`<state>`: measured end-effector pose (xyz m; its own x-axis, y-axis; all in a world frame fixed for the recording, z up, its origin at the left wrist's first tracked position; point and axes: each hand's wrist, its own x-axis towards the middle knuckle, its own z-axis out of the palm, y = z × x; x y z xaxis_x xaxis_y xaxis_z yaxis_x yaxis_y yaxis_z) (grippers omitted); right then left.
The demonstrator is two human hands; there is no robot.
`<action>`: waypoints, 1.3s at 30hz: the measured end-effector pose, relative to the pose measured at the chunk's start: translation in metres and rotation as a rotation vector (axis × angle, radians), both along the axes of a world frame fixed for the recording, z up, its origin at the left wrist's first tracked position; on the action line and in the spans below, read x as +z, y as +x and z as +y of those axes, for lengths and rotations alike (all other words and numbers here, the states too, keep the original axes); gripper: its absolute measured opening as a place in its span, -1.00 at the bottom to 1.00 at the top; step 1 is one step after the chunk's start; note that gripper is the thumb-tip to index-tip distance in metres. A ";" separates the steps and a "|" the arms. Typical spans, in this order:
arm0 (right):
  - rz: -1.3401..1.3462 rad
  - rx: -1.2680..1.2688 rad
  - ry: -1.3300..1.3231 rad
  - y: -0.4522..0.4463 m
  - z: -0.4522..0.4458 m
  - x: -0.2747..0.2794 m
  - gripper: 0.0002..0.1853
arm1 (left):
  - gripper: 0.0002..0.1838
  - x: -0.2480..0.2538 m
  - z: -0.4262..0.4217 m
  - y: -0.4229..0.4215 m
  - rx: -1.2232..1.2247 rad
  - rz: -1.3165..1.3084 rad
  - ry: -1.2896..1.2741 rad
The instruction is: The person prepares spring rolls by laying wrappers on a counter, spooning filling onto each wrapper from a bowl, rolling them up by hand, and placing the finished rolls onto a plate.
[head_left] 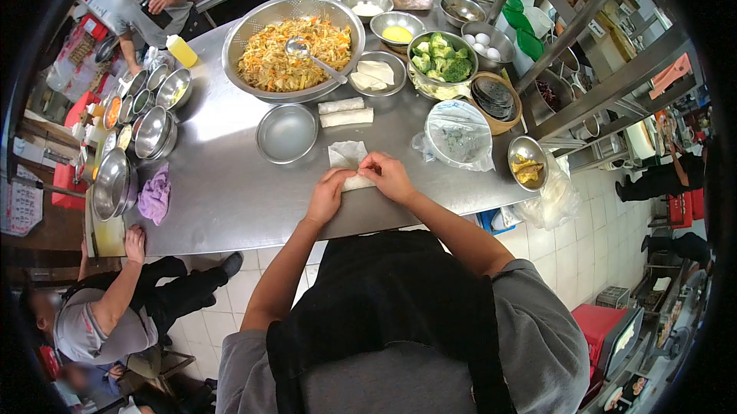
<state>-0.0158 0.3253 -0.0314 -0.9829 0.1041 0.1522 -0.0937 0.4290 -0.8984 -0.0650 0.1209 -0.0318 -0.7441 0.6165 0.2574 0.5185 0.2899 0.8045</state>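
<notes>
A thin white wrapper lies on the shiny metal table, right in front of the person in the black apron. The end near the person is rolled into a fat little tube, and the far end lies flat. The left hand has its fingers bent and holds the left side of the tube. The right hand has its fingers bent too, and its thumb and fingertips pinch the wrapper close to the left fingers. Just past the flat end, two white rolls lie side by side. A round metal bowl sits to the left of them. Behind it is a very big bowl with lots of little holes, full of stringy yellow and orange food, and a big spoon rests on the food. To the right of the big bowl, flat white sheets lie in a smaller bowl. Next come green broccoli and white eggs, each in a bowl. A bowl with clear plastic over it is nearer, on the right. On the left, a purple cloth lies all scrunched up, and another person's hand rests near it at the table edge.
</notes>
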 end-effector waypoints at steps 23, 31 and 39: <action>0.006 -0.012 0.183 0.027 -0.022 -0.001 -0.06 | -0.64 0.004 0.004 0.000 -0.012 0.084 0.020; 0.034 0.029 -0.099 0.022 -0.009 0.000 -0.13 | -0.61 -0.007 0.000 -0.004 -0.046 0.074 -0.039; 0.326 0.157 0.659 0.035 -0.007 0.009 -0.56 | -0.65 -0.007 0.003 -0.008 -0.031 0.007 -0.020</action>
<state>0.0196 0.3184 -0.0223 -0.8733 -0.2466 0.4201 -0.4150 0.8283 -0.3765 -0.0734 0.1234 -0.0388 -0.7230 0.6441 0.2498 0.5329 0.2900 0.7949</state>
